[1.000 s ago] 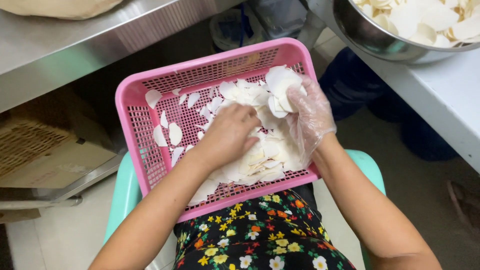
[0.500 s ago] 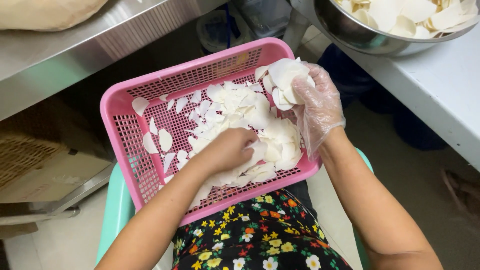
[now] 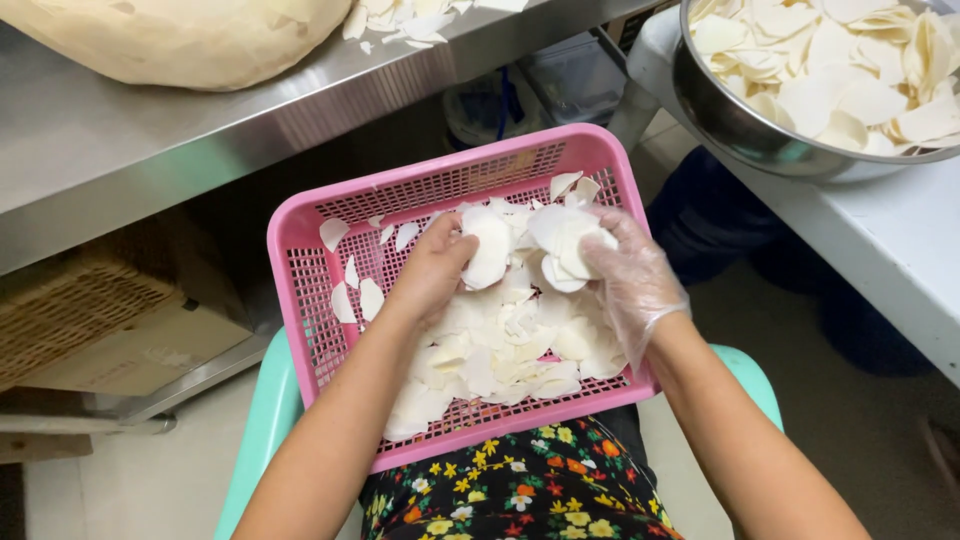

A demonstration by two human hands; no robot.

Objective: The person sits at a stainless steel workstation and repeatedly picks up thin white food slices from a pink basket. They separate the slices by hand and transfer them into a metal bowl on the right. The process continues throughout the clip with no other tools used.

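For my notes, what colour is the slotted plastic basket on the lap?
Pink slotted plastic basket, clearest in the head view.

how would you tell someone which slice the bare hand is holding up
Start at the pink basket on the lap. Over its heap of white slices, the bare left hand pinches one oval slice, opposite the gloved right hand. It is lifted above the heap between fingertips, unlike the loose ones lying flat.
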